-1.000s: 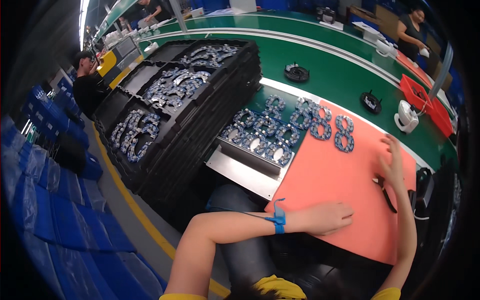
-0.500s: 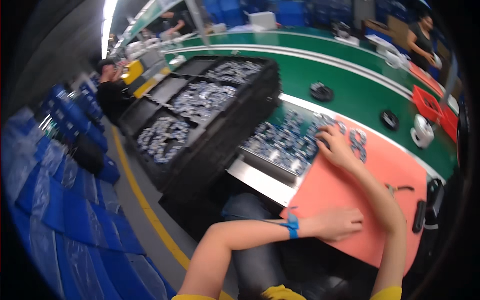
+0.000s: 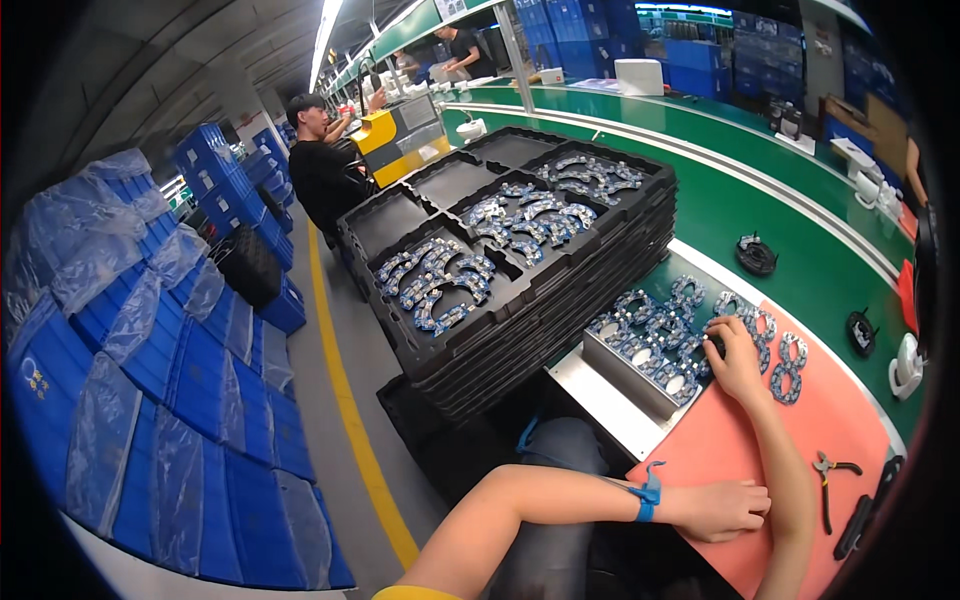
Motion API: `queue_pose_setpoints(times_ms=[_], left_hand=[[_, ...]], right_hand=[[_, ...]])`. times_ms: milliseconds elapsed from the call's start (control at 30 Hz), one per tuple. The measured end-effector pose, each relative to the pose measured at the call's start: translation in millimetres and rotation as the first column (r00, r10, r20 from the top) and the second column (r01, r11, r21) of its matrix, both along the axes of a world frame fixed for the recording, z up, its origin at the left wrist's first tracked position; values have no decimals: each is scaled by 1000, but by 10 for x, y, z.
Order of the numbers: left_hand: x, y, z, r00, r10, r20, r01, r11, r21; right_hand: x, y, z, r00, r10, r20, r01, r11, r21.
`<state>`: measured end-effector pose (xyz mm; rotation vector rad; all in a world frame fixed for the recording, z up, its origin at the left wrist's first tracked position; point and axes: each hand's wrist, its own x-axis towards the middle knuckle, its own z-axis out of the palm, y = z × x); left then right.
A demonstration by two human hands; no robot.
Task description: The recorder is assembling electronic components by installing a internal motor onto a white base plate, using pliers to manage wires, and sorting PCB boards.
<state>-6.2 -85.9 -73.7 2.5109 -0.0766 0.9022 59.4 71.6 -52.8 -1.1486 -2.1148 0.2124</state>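
My right hand (image 3: 737,362) reaches over the edge of a metal tray (image 3: 640,378), its fingers bent among blue-and-silver curved circuit boards (image 3: 660,335). A dark shape shows between thumb and fingers, but I cannot make out what it is. Beside the hand, ring-shaped pairs of boards (image 3: 787,368) lie on the orange mat (image 3: 700,440). My left hand (image 3: 722,510), below a blue wrist strap (image 3: 649,498), lies curled on the mat against my right forearm; its palm is hidden.
Left of the metal tray stands a stack of black compartment trays (image 3: 560,290), the top one holding more boards. Pliers (image 3: 825,485) lie at the mat's right. Black cable coils (image 3: 756,256) sit on the green conveyor (image 3: 620,120). A person (image 3: 325,170) works at far left, near blue crates (image 3: 215,400).
The view has swung left and steadied, so the tray stack and blue crates show more fully. My right hand stays at the boards; my left stays curled on the mat.
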Motion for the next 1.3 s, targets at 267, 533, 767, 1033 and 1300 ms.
queue_pose_setpoints(times_ms=[267,533,767,1033,1300], left_hand=[[-9,32,-22,999,-22,-27,21,999,-25],[-22,61,-6,988,-36,-151,36,999,-6],[7,28,129,974,-46,-222,46,999,-5],[-13,40,182,962,-29,-270,36,999,19],[-271,132,213,980,120,-159,-198,683,-703]], right_hand=[[-31,-24,-7,967,-89,-240,46,983,-180],[-68,163,-290,939,-176,-295,105,965,-242],[-76,203,-160,732,-195,-653,-162,881,-445],[304,189,252,427,-314,-848,-242,864,-442],[949,-619,744,0,-425,-905,-396,831,-391]])
